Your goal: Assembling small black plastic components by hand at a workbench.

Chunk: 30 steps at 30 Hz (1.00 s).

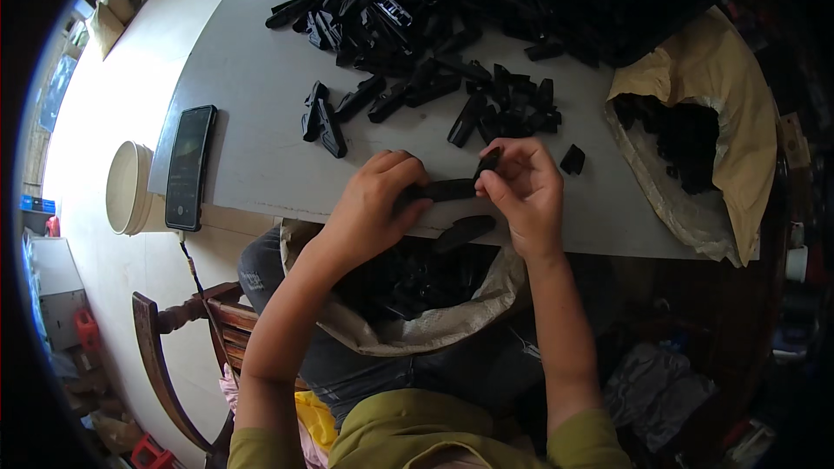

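Observation:
My left hand (382,195) is closed on one end of a long black plastic piece (453,189) above the table's near edge. At the other end of that piece, my right hand (526,191) pinches a small black plastic part (488,162) between thumb and fingers. Whether the two parts touch or join, I cannot tell. Just below, another elongated black piece (466,232) lies or hangs over the table edge, above an open woven sack (417,343) in my lap. Dark plastic pieces (404,282) fill the inside of the sack.
Loose black pieces (426,87) are spread over the grey table (252,104), heaped at the far side. An open paper sack (730,61) with black parts stands on the right. A phone (190,165) and a pale bucket (130,189) are at left, near a wooden chair (156,356).

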Each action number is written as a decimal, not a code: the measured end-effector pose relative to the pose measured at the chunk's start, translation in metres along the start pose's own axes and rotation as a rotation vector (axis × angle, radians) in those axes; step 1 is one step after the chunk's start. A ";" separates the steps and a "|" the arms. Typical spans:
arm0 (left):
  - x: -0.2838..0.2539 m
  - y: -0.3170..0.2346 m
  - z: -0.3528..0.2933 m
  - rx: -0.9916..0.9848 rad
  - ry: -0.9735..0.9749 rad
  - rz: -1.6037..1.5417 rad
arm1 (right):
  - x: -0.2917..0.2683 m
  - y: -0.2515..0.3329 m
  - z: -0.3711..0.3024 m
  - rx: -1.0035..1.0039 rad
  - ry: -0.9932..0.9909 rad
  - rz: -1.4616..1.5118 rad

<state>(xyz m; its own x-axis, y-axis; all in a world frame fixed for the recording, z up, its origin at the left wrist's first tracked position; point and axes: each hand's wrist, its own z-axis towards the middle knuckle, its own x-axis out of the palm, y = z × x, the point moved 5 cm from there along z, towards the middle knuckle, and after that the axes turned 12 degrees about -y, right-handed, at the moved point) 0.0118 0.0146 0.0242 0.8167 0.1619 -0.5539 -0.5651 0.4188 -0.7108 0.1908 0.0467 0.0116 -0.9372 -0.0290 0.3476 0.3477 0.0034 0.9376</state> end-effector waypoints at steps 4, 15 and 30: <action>-0.002 0.000 -0.002 -0.035 0.033 -0.062 | 0.007 0.004 -0.005 -0.073 0.084 -0.095; -0.005 0.008 -0.003 -0.065 0.065 -0.122 | 0.002 0.028 -0.014 -0.645 0.331 -1.079; -0.062 0.006 -0.003 0.149 -0.165 0.638 | -0.044 0.055 -0.022 -0.632 0.024 -1.237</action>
<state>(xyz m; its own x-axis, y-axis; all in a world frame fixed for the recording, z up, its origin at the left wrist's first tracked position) -0.0423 0.0042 0.0531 0.3420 0.5474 -0.7638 -0.9302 0.3126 -0.1925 0.2518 0.0263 0.0479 -0.6438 0.3018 -0.7032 -0.7389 -0.4842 0.4687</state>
